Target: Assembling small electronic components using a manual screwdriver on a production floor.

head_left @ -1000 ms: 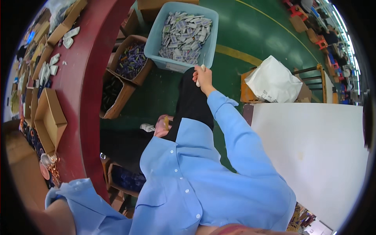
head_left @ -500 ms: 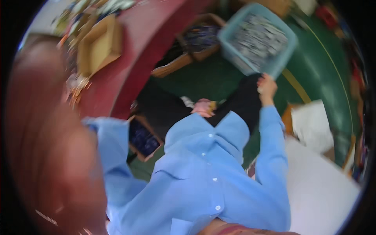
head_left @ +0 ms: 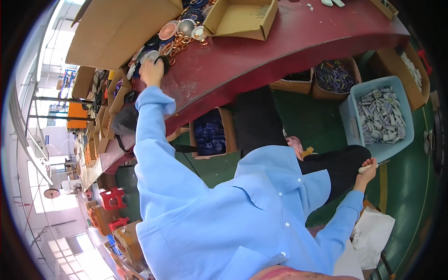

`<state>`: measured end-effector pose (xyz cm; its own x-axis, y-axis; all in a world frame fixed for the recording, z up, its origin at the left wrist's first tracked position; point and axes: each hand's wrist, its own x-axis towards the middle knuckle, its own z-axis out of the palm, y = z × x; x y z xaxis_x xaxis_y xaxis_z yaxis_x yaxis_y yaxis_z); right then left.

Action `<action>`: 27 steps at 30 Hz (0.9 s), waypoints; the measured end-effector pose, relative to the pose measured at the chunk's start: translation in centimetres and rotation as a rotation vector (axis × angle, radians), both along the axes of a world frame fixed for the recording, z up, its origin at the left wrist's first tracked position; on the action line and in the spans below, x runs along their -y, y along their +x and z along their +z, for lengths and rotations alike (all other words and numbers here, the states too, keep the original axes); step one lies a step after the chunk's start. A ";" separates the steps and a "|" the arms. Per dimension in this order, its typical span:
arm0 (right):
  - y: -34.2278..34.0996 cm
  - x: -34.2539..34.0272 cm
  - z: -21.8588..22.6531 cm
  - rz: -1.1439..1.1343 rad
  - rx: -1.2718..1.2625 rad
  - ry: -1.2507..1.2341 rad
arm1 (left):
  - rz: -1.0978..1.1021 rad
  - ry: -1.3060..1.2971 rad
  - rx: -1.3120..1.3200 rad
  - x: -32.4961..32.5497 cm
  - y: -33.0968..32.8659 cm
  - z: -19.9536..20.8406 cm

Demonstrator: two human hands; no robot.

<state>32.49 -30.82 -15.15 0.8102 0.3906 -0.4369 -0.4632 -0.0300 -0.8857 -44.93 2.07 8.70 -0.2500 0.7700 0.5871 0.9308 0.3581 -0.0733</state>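
My left hand (head_left: 152, 73) reaches to the far left over the red table, at the edge of a heap of small parts. Its fingers curl at a whitish round part (head_left: 149, 57) and a black part (head_left: 163, 62); what lies in the grip is partly hidden. Beside it in the heap are a pink round grille (head_left: 168, 31), a white grille (head_left: 186, 28) and copper-coloured rings (head_left: 179, 45). By my right knee, my right hand (head_left: 368, 174) is closed around a small whitish piece (head_left: 365, 168), just below the light-blue bin (head_left: 357, 133).
Whitish-grey pieces fill the bin. An open cardboard tray (head_left: 240, 22) stands on the red table (head_left: 224, 65). Under its edge are cartons of purple parts (head_left: 333, 77) and dark blue parts (head_left: 210, 133). A white bag (head_left: 372, 233) lies at the lower right, red stools (head_left: 112, 199) at the left.
The view has swung left, bringing more of the table and room into sight. My left hand, blurred and close before, is now stretched out to the heap. My right hand stays near the bin.
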 end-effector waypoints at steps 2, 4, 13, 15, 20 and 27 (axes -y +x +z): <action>0.3 0.3 0.0 0.005 0.006 0.028 | 0.360 -0.126 0.219 2.8 -2.7 -3.1; 0.1 0.2 0.2 0.014 0.020 0.032 | 0.458 -0.058 0.325 5.1 -4.4 -5.5; -1.6 -0.3 1.1 0.022 0.128 -0.054 | 0.488 -0.090 -0.019 5.1 -7.5 -2.4; -2.6 -1.6 1.2 0.017 0.124 -0.050 | 0.531 -0.316 0.286 6.3 -12.0 -1.8; -3.7 -1.8 2.1 0.008 0.240 -0.099 | 0.506 -0.200 0.044 5.9 -9.5 -5.7; -4.5 -2.1 2.0 0.040 0.314 -0.129 | 0.302 -0.219 -0.076 5.9 -8.4 -4.9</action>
<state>27.99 -28.68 -13.15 0.8982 0.3824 -0.2168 -0.1649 -0.1640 -0.9726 -53.31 -3.85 3.76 -0.4470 0.7777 0.4420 0.7746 0.5837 -0.2436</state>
